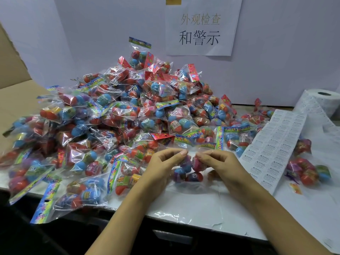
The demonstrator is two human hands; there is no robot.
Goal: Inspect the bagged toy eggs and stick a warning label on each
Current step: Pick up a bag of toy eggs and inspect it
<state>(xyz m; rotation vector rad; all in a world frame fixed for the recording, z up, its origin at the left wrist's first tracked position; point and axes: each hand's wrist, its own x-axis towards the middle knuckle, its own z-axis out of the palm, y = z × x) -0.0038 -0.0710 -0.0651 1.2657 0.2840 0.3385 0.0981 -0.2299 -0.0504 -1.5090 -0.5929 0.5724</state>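
Left hand point(161, 162) and right hand point(219, 162) both pinch one clear bag point(189, 168) just above the bench point(193, 208), near its front edge; the bag holds toy eggs, blue, pink and red visible; behind and to the left, large pile of like bags point(119, 116), several eggs in each; label sheet point(274, 148) lies right of the hands, running back to a roll point(320, 102); a few more bags point(309, 172) right of the sheet.
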